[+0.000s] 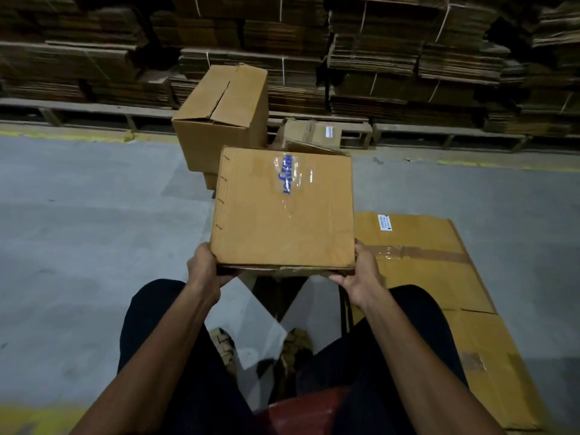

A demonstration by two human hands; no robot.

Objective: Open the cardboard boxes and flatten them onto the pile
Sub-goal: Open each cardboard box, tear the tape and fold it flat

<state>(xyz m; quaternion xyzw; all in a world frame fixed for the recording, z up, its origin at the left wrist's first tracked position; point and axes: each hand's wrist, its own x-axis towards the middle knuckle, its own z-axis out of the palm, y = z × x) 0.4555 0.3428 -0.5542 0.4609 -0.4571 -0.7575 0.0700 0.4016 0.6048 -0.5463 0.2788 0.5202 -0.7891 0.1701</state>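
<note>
A brown square corrugated cardboard box (282, 208), stapled along its left edge and patched with clear tape over blue lettering, is held in the air above the person's knees. It looks already pressed nearly flat, its near edge showing layered flaps. The left hand (205, 271) grips the near left corner, fingers curled under and thumb on the edge; the right hand (361, 274) grips the near right corner the same way.

Just to the right on the grey concrete floor (94, 230) lies the pile: a large flattened tan cardboard sheet (439, 277) with strips of brown tape and a small white label. Beyond the held box stand a tall closed brown carton (219, 120) and a smaller labelled carton (314, 133) behind it, with strapped bundles of flat cardboard (408, 58) stacked on low pallets at the back.

The step in hand seems to be finishing the collapse and laying the box down. To do it well, press the two faces fully together so no flap springs open, then swing right and lower it square onto the sheet with edges lined up, so the pile stays level.
</note>
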